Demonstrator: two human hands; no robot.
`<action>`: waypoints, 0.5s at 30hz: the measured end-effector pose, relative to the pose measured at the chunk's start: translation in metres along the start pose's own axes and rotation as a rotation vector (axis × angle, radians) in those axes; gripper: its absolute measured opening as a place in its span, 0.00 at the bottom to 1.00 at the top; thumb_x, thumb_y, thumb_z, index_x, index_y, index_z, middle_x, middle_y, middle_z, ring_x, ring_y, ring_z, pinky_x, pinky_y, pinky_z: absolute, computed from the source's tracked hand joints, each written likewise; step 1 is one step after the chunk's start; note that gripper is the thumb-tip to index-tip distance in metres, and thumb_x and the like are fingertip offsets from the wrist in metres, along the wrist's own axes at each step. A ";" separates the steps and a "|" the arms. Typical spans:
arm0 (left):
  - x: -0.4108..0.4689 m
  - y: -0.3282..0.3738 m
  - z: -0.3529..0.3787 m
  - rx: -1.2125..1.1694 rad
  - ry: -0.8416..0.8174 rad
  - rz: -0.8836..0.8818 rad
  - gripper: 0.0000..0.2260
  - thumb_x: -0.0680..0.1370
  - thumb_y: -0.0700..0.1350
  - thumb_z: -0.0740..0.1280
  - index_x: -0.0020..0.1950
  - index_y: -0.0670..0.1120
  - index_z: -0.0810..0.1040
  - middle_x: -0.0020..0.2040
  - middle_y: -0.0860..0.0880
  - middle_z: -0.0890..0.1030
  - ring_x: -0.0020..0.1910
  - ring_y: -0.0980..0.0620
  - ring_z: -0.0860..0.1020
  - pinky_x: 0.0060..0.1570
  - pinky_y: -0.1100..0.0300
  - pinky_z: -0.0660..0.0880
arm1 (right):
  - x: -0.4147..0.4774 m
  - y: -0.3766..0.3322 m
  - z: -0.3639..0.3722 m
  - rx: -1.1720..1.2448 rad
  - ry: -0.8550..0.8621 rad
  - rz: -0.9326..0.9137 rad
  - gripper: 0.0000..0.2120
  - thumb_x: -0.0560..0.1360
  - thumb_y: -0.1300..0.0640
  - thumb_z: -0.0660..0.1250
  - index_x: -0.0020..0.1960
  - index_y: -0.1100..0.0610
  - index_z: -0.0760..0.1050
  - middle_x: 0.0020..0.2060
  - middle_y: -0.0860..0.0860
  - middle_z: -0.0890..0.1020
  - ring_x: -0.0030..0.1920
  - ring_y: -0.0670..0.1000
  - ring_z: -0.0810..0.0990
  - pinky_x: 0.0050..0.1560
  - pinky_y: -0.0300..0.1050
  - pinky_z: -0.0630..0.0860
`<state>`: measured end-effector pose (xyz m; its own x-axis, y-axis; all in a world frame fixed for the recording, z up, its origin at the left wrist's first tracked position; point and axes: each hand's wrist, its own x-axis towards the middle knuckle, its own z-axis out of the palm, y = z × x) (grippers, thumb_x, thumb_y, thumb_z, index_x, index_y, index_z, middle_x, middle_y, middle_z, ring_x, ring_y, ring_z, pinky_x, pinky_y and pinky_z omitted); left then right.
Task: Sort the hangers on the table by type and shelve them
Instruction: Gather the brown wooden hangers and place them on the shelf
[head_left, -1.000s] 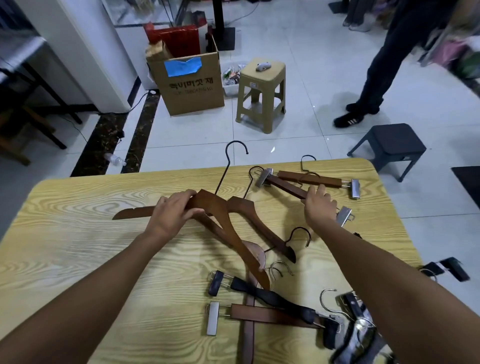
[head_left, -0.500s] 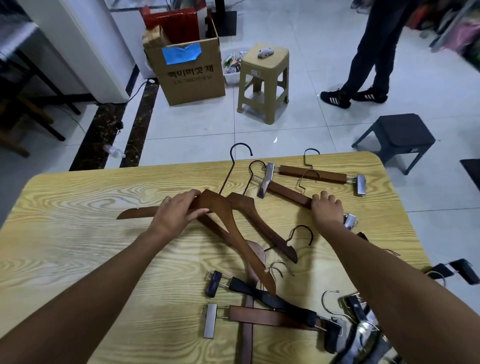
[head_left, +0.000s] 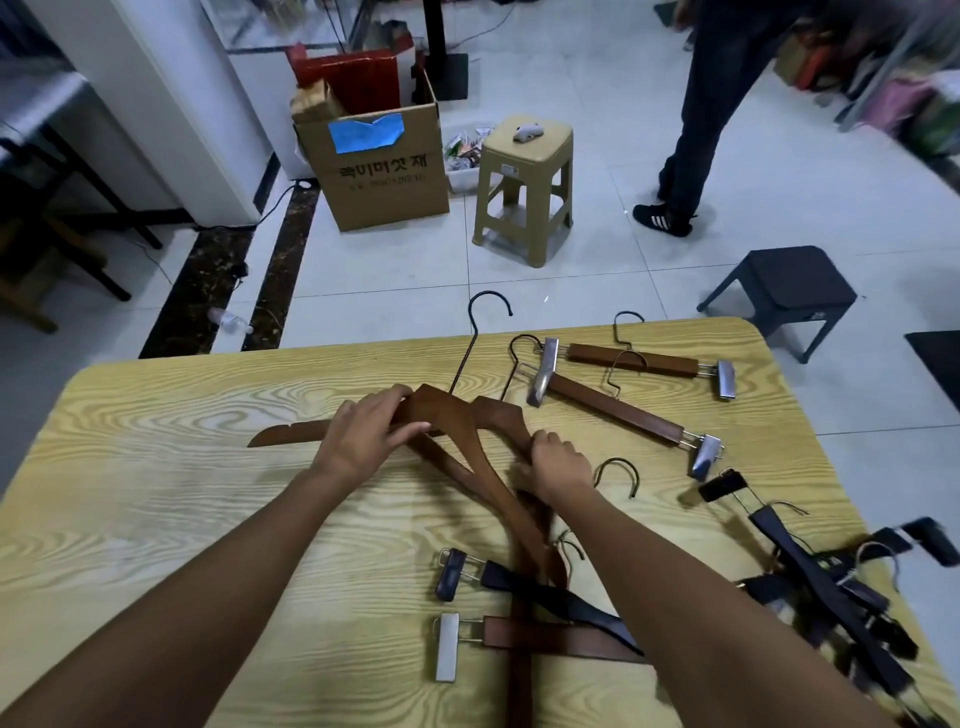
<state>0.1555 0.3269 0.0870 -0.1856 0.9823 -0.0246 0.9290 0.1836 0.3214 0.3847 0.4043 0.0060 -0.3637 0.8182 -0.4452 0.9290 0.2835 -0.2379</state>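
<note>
My left hand grips the top coat hanger at its neck; my right hand curls round the second coat hanger, whose arm slants toward me.

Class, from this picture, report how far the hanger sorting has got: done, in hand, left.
Done: nothing visibly shelved; hangers lie mixed on the table. In hand: the left hand grips one wooden coat hanger, the right hand grips a second coat hanger beside it. Left: the brown clip hangers, the black clip hangers, then shelving.
</note>
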 end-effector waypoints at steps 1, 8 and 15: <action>-0.001 -0.001 -0.001 -0.002 0.001 -0.002 0.21 0.76 0.57 0.64 0.64 0.47 0.70 0.59 0.48 0.79 0.58 0.47 0.76 0.55 0.55 0.64 | 0.001 -0.002 0.000 -0.015 -0.001 0.019 0.18 0.79 0.56 0.61 0.66 0.61 0.64 0.62 0.58 0.72 0.64 0.60 0.71 0.59 0.54 0.71; -0.009 -0.010 -0.003 0.016 -0.026 -0.022 0.23 0.76 0.59 0.63 0.64 0.47 0.69 0.59 0.49 0.79 0.59 0.49 0.76 0.58 0.53 0.66 | 0.001 -0.015 -0.005 -0.080 0.066 0.027 0.20 0.75 0.66 0.64 0.65 0.64 0.64 0.61 0.59 0.69 0.59 0.61 0.75 0.55 0.53 0.74; -0.018 -0.023 -0.022 0.005 0.000 -0.031 0.23 0.76 0.59 0.62 0.66 0.48 0.68 0.61 0.49 0.78 0.60 0.49 0.76 0.59 0.53 0.66 | -0.007 -0.034 -0.020 -0.102 0.196 0.010 0.17 0.79 0.58 0.60 0.65 0.63 0.64 0.60 0.59 0.72 0.54 0.58 0.79 0.46 0.50 0.75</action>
<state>0.1310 0.3038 0.1006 -0.2145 0.9761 -0.0340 0.9243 0.2141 0.3160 0.3568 0.3990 0.0345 -0.3434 0.9001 -0.2682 0.9382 0.3158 -0.1412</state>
